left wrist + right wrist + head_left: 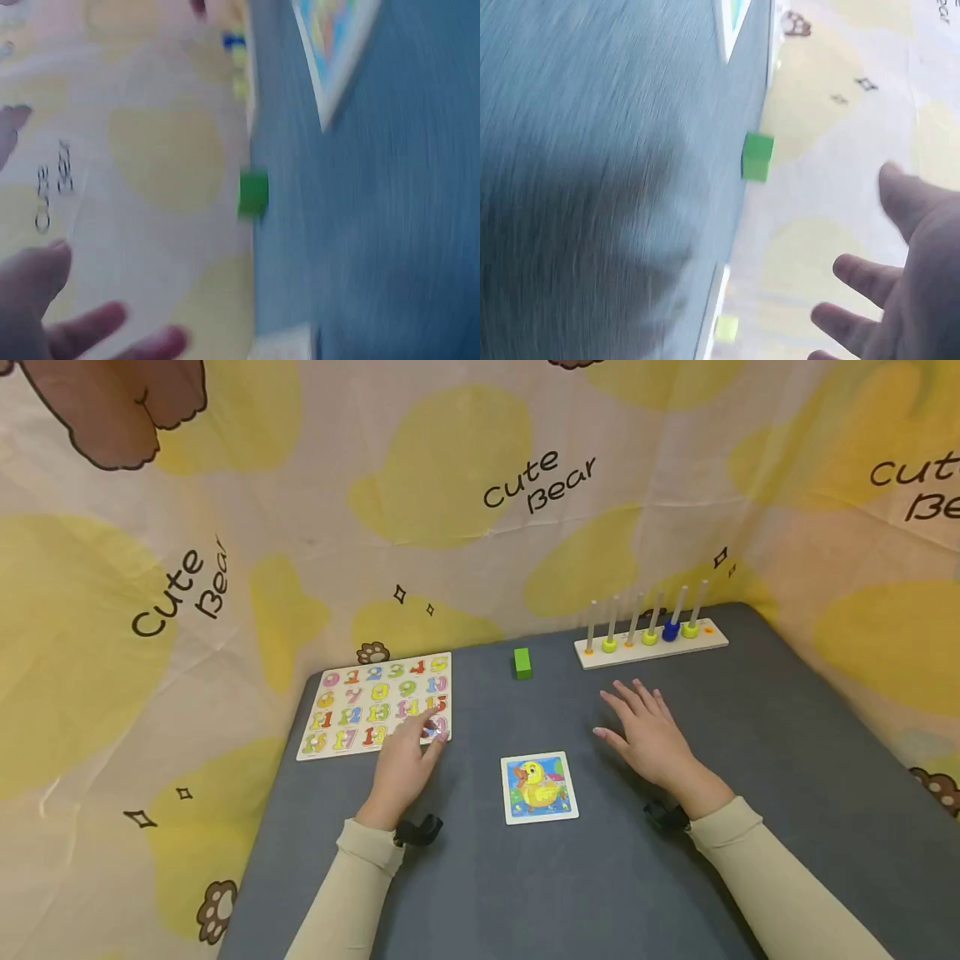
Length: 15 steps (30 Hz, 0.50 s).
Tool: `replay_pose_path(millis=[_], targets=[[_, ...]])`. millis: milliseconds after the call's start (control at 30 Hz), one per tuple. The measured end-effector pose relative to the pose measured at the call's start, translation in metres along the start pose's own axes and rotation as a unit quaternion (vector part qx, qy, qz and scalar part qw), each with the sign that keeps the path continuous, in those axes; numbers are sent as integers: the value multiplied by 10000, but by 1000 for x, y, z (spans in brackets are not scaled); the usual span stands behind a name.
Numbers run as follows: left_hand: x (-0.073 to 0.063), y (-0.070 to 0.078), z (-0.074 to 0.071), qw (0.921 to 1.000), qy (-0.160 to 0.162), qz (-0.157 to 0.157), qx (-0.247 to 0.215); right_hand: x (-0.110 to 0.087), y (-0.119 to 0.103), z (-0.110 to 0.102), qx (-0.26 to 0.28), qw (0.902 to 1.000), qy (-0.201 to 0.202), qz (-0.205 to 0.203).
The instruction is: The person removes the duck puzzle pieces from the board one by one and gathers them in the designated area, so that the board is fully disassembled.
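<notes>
In the head view my left hand [405,760] hovers over the lower right corner of a number puzzle board [313,747], which carries rows of colourful numerals. Its fingers are loosely bent and apart, and the left wrist view shows no object between them. My right hand [651,739] is spread with the palm down, above the table to the right of the duck picture puzzle [540,787]. That square puzzle has a white frame and lies flat between my hands. A green block [522,664] sits farther back, between the board and a peg stand [652,652].
The peg stand has several upright pegs, with yellow-green beads and blue beads [671,630] on some. A grey cloth covers the table [480,893]. Behind and beside it hangs a printed curtain [442,468], close to the table's back edge.
</notes>
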<state>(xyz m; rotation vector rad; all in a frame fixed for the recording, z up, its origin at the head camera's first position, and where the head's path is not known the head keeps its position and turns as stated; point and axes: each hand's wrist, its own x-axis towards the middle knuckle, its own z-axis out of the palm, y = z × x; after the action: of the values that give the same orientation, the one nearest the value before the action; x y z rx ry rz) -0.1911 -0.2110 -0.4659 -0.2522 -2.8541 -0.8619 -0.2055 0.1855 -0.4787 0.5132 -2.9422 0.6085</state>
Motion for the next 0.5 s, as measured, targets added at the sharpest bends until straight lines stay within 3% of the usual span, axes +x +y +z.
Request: replay_pose_path(millis=[100,200,333,500], targets=[[-7,13,17,9939,-460,-241,-974,0,-17,11,307,9990,251,-215],[-13,22,36,9850,-1006,-400,-1346,-1,-40,24,735,9955,342,-486],[-14,28,60,9847,-1387,-119,-1047,3,-68,40,1253,9900,-40,-645],[-10,30,80,9903,-1321,327,-283,16,-85,57,1234,9866,-725,-780]])
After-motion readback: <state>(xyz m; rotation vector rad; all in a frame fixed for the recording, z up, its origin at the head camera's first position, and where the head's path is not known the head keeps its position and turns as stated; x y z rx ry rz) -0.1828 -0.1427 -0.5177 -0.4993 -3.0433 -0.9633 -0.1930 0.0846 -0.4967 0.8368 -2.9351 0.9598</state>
